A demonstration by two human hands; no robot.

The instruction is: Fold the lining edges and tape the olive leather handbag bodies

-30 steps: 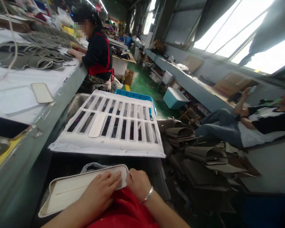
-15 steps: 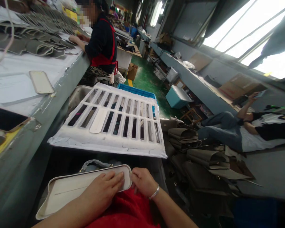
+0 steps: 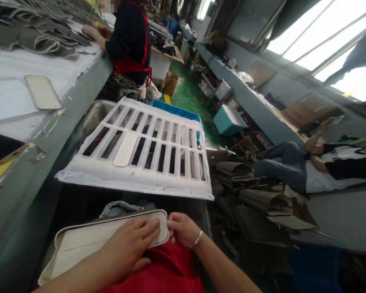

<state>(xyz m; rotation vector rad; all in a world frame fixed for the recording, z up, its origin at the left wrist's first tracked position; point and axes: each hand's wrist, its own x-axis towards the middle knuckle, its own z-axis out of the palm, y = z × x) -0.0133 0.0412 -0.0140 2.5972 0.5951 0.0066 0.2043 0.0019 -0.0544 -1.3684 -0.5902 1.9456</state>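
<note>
A long cream-coloured panel (image 3: 88, 240) with rounded corners and a raised grey rim lies across my lap over red cloth (image 3: 161, 272). My left hand (image 3: 128, 248) rests flat on its right half, fingers spread and pressing down. My right hand (image 3: 181, 230), with a silver bracelet on the wrist, pinches the panel's right end between its fingertips.
A white slatted rack (image 3: 177, 185) with a small cream piece (image 3: 125, 148) on it stands just ahead. A grey bench (image 3: 49, 130) at left carries a cream panel (image 3: 42, 91). A person in a red apron (image 3: 126, 36) works there. Stacked brown pieces (image 3: 256, 199) and a reclining person (image 3: 323, 162) are at right.
The view has tilted down and slightly left. My right hand's fingers have shifted onto the panel's right end; my left hand stays flat on it.
</note>
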